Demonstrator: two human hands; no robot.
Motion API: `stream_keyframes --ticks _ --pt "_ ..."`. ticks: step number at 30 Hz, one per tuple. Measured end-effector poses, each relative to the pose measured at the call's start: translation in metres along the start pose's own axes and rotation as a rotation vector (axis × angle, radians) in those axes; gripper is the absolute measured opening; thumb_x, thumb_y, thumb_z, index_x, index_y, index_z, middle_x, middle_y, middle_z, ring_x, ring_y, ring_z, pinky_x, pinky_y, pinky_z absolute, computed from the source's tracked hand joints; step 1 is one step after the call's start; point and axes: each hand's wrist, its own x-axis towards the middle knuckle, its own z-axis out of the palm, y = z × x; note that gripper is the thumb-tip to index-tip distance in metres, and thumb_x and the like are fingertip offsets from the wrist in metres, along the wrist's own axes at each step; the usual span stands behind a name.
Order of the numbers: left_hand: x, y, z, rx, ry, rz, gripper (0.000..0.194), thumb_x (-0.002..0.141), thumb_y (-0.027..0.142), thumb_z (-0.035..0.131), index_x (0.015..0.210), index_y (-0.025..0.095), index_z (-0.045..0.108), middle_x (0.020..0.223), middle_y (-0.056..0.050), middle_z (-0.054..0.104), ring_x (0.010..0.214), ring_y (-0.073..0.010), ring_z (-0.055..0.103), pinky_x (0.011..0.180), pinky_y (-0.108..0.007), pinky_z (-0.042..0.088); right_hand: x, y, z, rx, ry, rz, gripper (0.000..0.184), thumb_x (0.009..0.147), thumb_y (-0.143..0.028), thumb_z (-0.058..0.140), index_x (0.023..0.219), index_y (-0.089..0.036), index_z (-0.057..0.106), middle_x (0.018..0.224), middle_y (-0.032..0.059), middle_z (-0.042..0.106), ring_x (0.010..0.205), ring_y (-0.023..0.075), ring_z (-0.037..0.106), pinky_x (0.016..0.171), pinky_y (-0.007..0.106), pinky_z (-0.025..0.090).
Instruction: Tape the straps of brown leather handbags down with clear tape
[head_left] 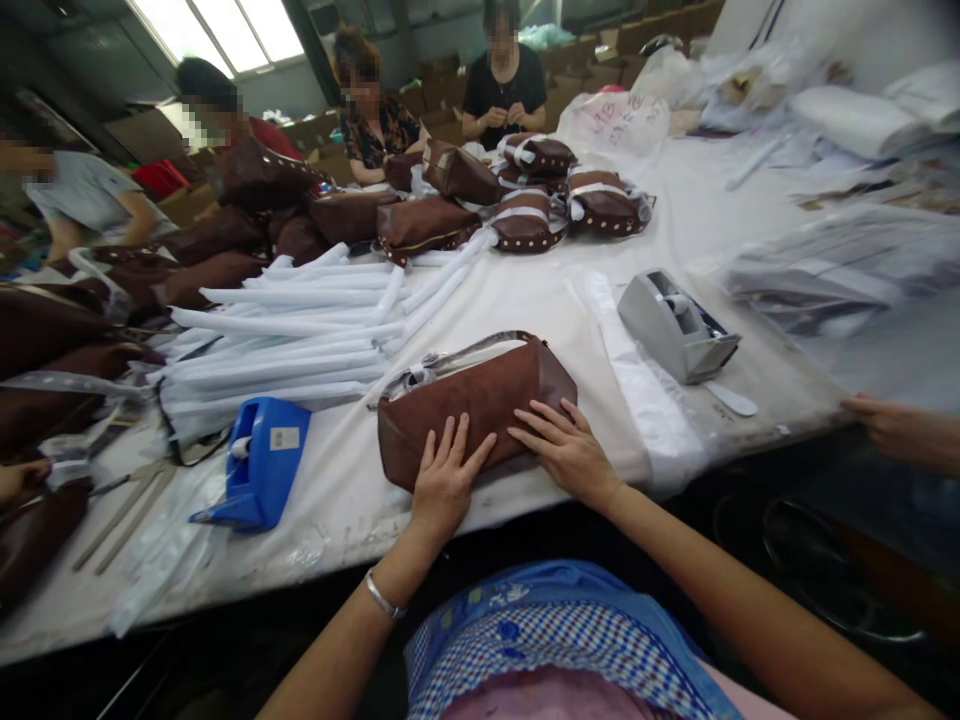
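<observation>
A brown handbag [480, 395] lies on its side near the front edge of the white-covered table [562, 290]. Its studded strap [487, 345] runs along the far side, partly wrapped in clear plastic. My left hand [446, 480] rests on the bag's near face with fingers spread. To the right of it, my right hand [566, 450] lies on the same face, fingers stretched out and apart. Neither hand grips the bag; both press flat against it. A blue tape dispenser [266, 465] stands left of the bag, and a grey tape dispenser [675, 325] stands to its right.
White paper-wrapped rolls [300, 330] lie piled at the left. Several more brown bags [427, 225] are heaped behind them. Clear plastic sheets [847, 280] cover the right side. Co-workers sit across the table, and another person's hand [900, 430] reaches in at the right edge.
</observation>
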Motion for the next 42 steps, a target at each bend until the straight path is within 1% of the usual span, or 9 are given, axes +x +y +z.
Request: stream_keyframes --ticks 7,12,15,18,23,29,34,38,42 --pt "0.012 0.032 -0.003 -0.021 0.002 -0.166 0.081 0.084 0.020 0.065 0.154 0.034 0.027 0.165 -0.014 0.015 0.151 -0.0385 0.017 0.117 -0.067 0.022 -0.013 0.014 0.023 0.028 -0.008 0.008 0.057 0.093 -0.008 0.047 0.145 -0.033 0.048 0.152 0.0017 0.047 0.147 0.0245 0.033 0.122 0.055 0.020" --pt "0.013 0.037 0.017 0.039 0.089 -0.192 0.080 0.087 0.015 0.059 0.154 0.040 0.022 0.165 -0.011 0.019 0.151 -0.0372 0.019 0.116 -0.068 0.022 -0.010 0.010 -0.005 0.161 0.111 -0.010 0.045 0.096 -0.013 0.050 0.135 -0.033 0.059 0.135 0.0012 0.064 0.137 0.0222 0.049 0.119 0.052 0.032" --pt "0.009 0.035 0.027 0.039 0.106 -0.200 0.080 0.087 0.015 0.060 0.153 0.041 0.024 0.165 -0.010 0.019 0.151 -0.0369 0.019 0.117 -0.068 0.020 0.016 0.002 -0.027 0.145 0.222 0.035 0.046 0.098 -0.019 0.051 0.143 -0.029 0.051 0.142 0.0039 0.059 0.140 0.0230 0.045 0.119 0.050 0.033" --pt "0.008 0.034 0.032 0.032 0.147 -0.198 0.078 0.087 0.017 0.060 0.153 0.040 0.026 0.165 -0.010 0.020 0.151 -0.0361 0.020 0.117 -0.067 0.020 0.057 -0.002 -0.027 0.025 0.095 -0.035 0.056 0.098 -0.031 0.054 0.151 -0.024 0.040 0.156 0.0074 0.041 0.148 0.0278 0.030 0.123 0.054 0.023" --pt "0.011 0.035 0.032 0.051 0.165 -0.193 0.076 0.086 0.016 0.059 0.153 0.037 0.029 0.164 -0.008 0.023 0.150 -0.0347 0.023 0.118 -0.067 0.017 0.097 0.014 0.015 -0.029 -0.170 -0.045 0.059 0.097 -0.041 0.054 0.151 -0.023 0.039 0.154 0.0074 0.043 0.146 0.0280 0.035 0.120 0.054 0.028" --pt "0.010 0.034 0.036 0.030 0.193 -0.195 0.075 0.086 0.017 0.060 0.152 0.037 0.032 0.162 -0.010 0.029 0.149 -0.0348 0.026 0.118 -0.067 0.018 0.111 0.002 0.017 -0.029 -0.143 0.010 0.048 0.099 -0.039 0.052 0.143 -0.021 0.052 0.147 0.0102 0.052 0.140 0.0309 0.043 0.116 0.056 0.033" --pt "0.007 0.033 0.056 0.014 0.272 -0.208 0.065 0.085 0.024 0.066 0.145 0.037 0.046 0.155 -0.012 0.043 0.146 -0.0362 0.031 0.118 -0.067 0.018 0.132 -0.018 0.026 0.034 -0.150 -0.146 0.056 0.099 -0.042 0.051 0.151 -0.024 0.040 0.157 0.0072 0.040 0.148 0.0278 0.030 0.122 0.053 0.024" --pt "0.008 0.033 0.062 0.022 0.305 -0.199 0.057 0.085 0.026 0.066 0.140 0.035 0.053 0.147 -0.012 0.053 0.145 -0.0347 0.035 0.120 -0.065 0.016 0.135 -0.011 0.041 0.099 -0.248 -0.141 0.053 0.100 -0.042 0.049 0.150 -0.023 0.042 0.155 0.0067 0.043 0.146 0.0275 0.034 0.120 0.053 0.029" --pt "0.009 0.034 0.051 0.006 0.285 -0.202 0.062 0.087 0.021 0.063 0.145 0.035 0.046 0.153 -0.012 0.046 0.146 -0.0340 0.033 0.120 -0.066 0.015 0.116 -0.002 0.033 0.179 -0.222 -0.156 0.042 0.100 -0.031 0.051 0.141 -0.023 0.053 0.150 0.0050 0.051 0.143 0.0244 0.040 0.119 0.049 0.034"
